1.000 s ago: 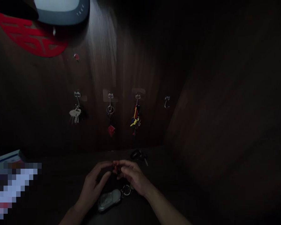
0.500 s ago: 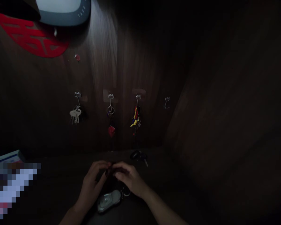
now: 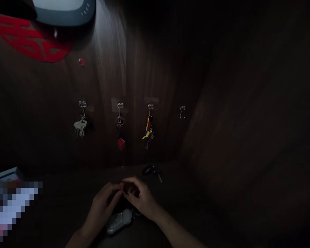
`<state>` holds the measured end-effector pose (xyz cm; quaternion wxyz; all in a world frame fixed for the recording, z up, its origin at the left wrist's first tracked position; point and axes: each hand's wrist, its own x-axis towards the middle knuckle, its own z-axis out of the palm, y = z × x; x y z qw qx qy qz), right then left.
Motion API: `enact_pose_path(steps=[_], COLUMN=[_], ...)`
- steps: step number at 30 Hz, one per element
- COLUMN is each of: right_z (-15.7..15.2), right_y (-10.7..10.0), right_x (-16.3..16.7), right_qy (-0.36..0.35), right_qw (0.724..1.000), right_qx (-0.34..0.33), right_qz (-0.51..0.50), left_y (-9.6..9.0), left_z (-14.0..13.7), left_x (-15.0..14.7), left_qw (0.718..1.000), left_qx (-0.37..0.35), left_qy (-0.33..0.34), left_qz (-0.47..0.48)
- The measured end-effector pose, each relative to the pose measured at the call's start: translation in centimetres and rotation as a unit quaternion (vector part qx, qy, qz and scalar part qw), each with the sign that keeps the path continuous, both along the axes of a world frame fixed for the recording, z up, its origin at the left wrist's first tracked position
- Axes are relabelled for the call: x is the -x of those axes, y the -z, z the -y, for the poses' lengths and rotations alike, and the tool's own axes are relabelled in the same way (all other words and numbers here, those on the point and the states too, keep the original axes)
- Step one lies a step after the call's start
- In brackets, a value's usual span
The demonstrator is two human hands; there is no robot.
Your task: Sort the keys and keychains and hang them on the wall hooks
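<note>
Small reddish object of unclear shape (image 3: 122,186), up between left hand (image 3: 102,203) and right hand (image 3: 142,198), just above dark brown worktop (image 3: 59,220). Slightly lower in view than half a second ago, with the right thumb now nearer to the left fingertips; judging by this, a hold being adjusted, nothing yet set down.

Behind, dark wood-grain wall (image 3: 108,79), palest near the upper middle. On it at upper left, red cut-out ornament (image 3: 23,38), partly covered by rounded blue-grey and white item with lettering (image 3: 64,15). At the left edge, pale pixelated shape (image 3: 18,206), unreadable; just beyond, white-and-blue box (image 3: 9,175), the only likely container in sight, contents hidden.

Left forefinger and thumb apparently pinched on the reddish object. Right forefinger and thumb curved around a gap, tips close by; cannot tell whether also gripping.

Below the hands, silver-grey elongated fob (image 3: 120,222) lying on the worktop, with metal ring (image 3: 137,214) at its right end, now more covered by the right hand. Near the wall, black key with silver blade (image 3: 152,171).

Higher up, from silver metal hooks (image 3: 150,106), hanging in a row: silver key bunch (image 3: 80,126), ring with red tag (image 3: 121,144), and red, yellow and black bundle (image 3: 148,129). Smallest, above the key bunch, round reddish knob (image 3: 81,62).
</note>
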<state>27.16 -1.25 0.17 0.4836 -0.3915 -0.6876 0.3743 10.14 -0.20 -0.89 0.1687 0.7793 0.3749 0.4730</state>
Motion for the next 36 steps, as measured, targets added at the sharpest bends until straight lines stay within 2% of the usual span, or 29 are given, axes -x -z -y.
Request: enact_pose_path(steps=[6, 10, 18, 26, 30, 36], right_z=[-0.1, 0.0, 0.0, 0.1, -0.1, -0.9], right_y=[-0.2, -0.5, -0.4, -0.9, -1.7, -3.1], right_x=[-0.3, -0.3, -0.2, -0.4, -0.7, -2.0], right_qy=[0.017, 0.034, -0.013, 0.025, 0.043, 0.104], right_qw=[0.999, 0.998, 0.998, 0.999, 0.999, 0.994], right_qx=[-0.046, -0.041, -0.041, 0.019, 0.004, -0.016], right_qz=[0.019, 0.036, 0.040, 0.010, 0.024, 0.024], left_y=[-0.2, -0.2, -0.1, 0.1, 0.7, 1.1], left_z=[0.1, 0.2, 0.2, 0.1, -0.4, -1.3], left_x=[0.0, 0.0, 0.1, 0.4, 0.8, 1.0], left_qw=[0.999, 1.000, 0.998, 0.999, 0.996, 0.987], left_qx=[-0.001, 0.007, 0.026, 0.049, 0.087, 0.152], left_qy=[0.019, 0.017, 0.043, 0.011, 0.001, 0.035], left_qz=[-0.029, -0.020, -0.023, -0.014, -0.019, -0.045])
